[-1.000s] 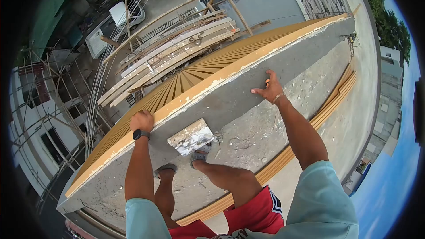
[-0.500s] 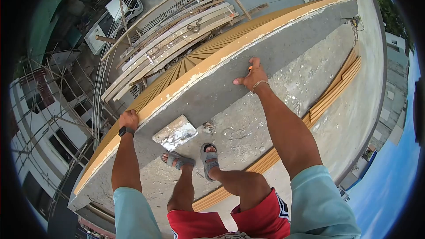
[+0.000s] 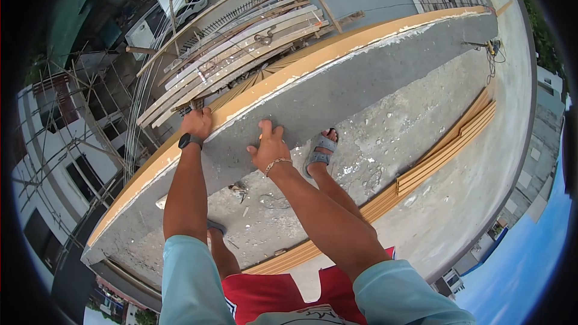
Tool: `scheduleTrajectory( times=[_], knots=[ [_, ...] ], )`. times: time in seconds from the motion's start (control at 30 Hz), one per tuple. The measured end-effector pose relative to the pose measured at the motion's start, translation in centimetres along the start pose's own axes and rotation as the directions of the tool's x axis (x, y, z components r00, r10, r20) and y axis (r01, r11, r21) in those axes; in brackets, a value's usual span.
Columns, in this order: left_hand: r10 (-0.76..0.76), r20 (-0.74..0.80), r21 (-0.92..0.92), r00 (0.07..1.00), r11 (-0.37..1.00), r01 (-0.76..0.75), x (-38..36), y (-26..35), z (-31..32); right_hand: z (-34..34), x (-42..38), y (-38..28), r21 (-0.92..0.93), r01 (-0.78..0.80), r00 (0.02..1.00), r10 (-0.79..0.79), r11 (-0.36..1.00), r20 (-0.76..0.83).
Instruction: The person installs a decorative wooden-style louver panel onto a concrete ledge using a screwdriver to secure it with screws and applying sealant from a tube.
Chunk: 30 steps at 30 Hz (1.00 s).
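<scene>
My left hand (image 3: 197,124), with a dark watch on its wrist, curls over the tan top edge (image 3: 253,97) of a low curved parapet. My right hand (image 3: 272,149) is over the grey inner face (image 3: 313,102) of that parapet, just right of the left hand. Its thumb and forefinger point outward, the other fingers bend under, and a small orange thing (image 3: 261,137) shows between them; most of it is hidden. Behind my left forearm, one end of a pale block (image 3: 161,202) peeks out.
My sandalled right foot (image 3: 322,150) stands near the parapet base on rough, debris-strewn concrete (image 3: 361,150). Long tan slatted panels (image 3: 415,171) lie behind me. Beyond the parapet are stacked planks (image 3: 241,54), wires (image 3: 135,108) and scaffolding (image 3: 90,102), with a drop below.
My left hand has slid up and right along the edge. The right hand has come back beside it, with the orange thing. My right foot has stepped to the right, and the block is now mostly covered.
</scene>
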<state>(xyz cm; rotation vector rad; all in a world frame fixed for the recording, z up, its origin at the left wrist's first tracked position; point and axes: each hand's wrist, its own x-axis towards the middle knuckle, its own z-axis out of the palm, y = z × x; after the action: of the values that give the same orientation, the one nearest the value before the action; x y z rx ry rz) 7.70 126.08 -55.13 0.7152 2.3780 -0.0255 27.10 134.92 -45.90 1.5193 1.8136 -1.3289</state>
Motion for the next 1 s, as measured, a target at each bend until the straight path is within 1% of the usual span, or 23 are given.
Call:
scheduleTrajectory(
  times=[0.03,0.07,0.13,0.17,0.2,0.23,0.27,0.33,0.37,0.4,0.47,0.5,0.53,0.6,0.63,0.67,0.7,0.73,0.8,0.9,0.93,0.97,1.0],
  knots=[
    [-0.064,-0.066,-0.006,0.996,0.998,0.064,0.6,1.8,0.0,-1.3,0.5,0.2,0.020,0.063,0.992,-0.065,0.998,0.111],
    [-0.133,-0.074,-0.008,0.988,0.991,0.132,1.2,2.2,0.5,-3.2,1.1,1.0,0.025,0.056,0.992,-0.058,0.998,0.112],
    [-0.140,-0.065,-0.004,0.988,0.990,0.141,1.2,2.1,0.7,-8.1,2.6,2.5,0.000,0.299,0.954,-0.299,0.954,0.031],
    [-0.143,-0.064,-0.002,0.988,0.990,0.143,1.1,1.9,0.6,-11.3,3.6,3.1,-0.072,0.357,0.927,-0.362,0.932,-0.093],
    [-0.160,-0.086,-0.011,0.983,0.987,0.160,0.7,2.3,0.3,-14.5,5.0,3.9,-0.129,0.370,0.905,-0.388,0.920,-0.172],
    [-0.178,-0.090,-0.017,0.980,0.984,0.177,0.6,2.4,0.3,-17.7,6.4,4.8,-0.239,0.355,0.882,-0.409,0.904,-0.235],
    [-0.176,-0.093,-0.008,0.980,0.984,0.176,0.7,2.3,0.2,-20.6,7.8,5.4,-0.342,0.254,0.898,-0.352,0.905,-0.265],
    [-0.191,-0.085,-0.012,0.978,0.982,0.191,0.1,2.3,0.3,-24.9,9.9,6.8,-0.436,0.138,0.907,-0.290,0.889,-0.304],
    [-0.194,-0.068,-0.034,0.979,0.981,0.192,0.1,2.5,0.0,-26.4,11.0,7.6,-0.484,0.127,0.900,-0.306,0.866,-0.310],
    [-0.190,-0.054,-0.054,0.980,0.981,0.187,0.4,2.7,-0.2,-27.0,11.8,8.4,-0.495,0.137,0.897,-0.319,0.858,-0.305],
    [-0.226,-0.051,-0.071,0.973,0.972,0.223,0.4,2.9,-0.3,-27.5,12.9,9.3,-0.446,0.127,0.938,-0.253,0.886,-0.236],
    [-0.251,-0.046,-0.075,0.967,0.966,0.247,0.4,3.0,-0.5,-27.5,13.1,9.1,-0.450,0.139,0.931,-0.271,0.882,-0.243],
    [-0.265,-0.108,-0.101,0.958,0.962,0.255,0.4,3.4,-0.5,-27.4,12.9,9.2,-0.408,0.127,0.935,-0.246,0.904,-0.256],
    [-0.272,-0.059,-0.141,0.960,0.955,0.262,-0.3,3.3,-0.6,-27.1,12.7,9.0,-0.359,0.080,0.945,-0.185,0.930,-0.269],
    [-0.259,-0.047,-0.171,0.965,0.954,0.248,0.2,3.6,-0.8,-27.5,12.6,9.0,-0.375,0.082,0.942,-0.194,0.924,-0.273],
    [-0.221,-0.077,-0.162,0.972,0.965,0.206,0.3,3.6,-0.6,-27.8,12.8,9.0,-0.417,0.100,0.939,-0.224,0.903,-0.261],
    [-0.224,-0.095,-0.165,0.970,0.964,0.206,0.4,3.4,-0.6,-27.6,13.1,9.0,-0.451,0.117,0.939,-0.247,0.885,-0.241],
    [-0.207,-0.118,-0.168,0.971,0.968,0.186,0.2,3.2,-0.3,-27.8,12.6,7.3,-0.424,0.073,0.964,-0.173,0.903,-0.201],
    [-0.141,-0.161,-0.172,0.977,0.979,0.113,0.1,3.1,0.3,-28.1,13.3,8.1,-0.449,0.128,0.957,-0.229,0.884,-0.179],
    [-0.131,-0.123,-0.211,0.984,0.972,0.103,0.0,3.1,0.1,-28.6,13.0,8.5,-0.458,0.181,0.949,-0.276,0.870,-0.149],
    [-0.149,-0.138,-0.214,0.979,0.970,0.118,0.1,3.2,0.0,-28.7,13.0,8.7,-0.498,0.194,0.944,-0.300,0.845,-0.141],
    [-0.129,-0.150,-0.226,0.980,0.970,0.094,0.1,3.2,0.1,-28.8,13.0,8.8,-0.535,0.203,0.938,-0.319,0.820,-0.133],
    [-0.103,-0.148,-0.228,0.984,0.971,0.068,-0.3,3.2,0.0,-28.8,12.7,8.4,-0.546,0.187,0.949,-0.294,0.816,-0.115]
  ],
)
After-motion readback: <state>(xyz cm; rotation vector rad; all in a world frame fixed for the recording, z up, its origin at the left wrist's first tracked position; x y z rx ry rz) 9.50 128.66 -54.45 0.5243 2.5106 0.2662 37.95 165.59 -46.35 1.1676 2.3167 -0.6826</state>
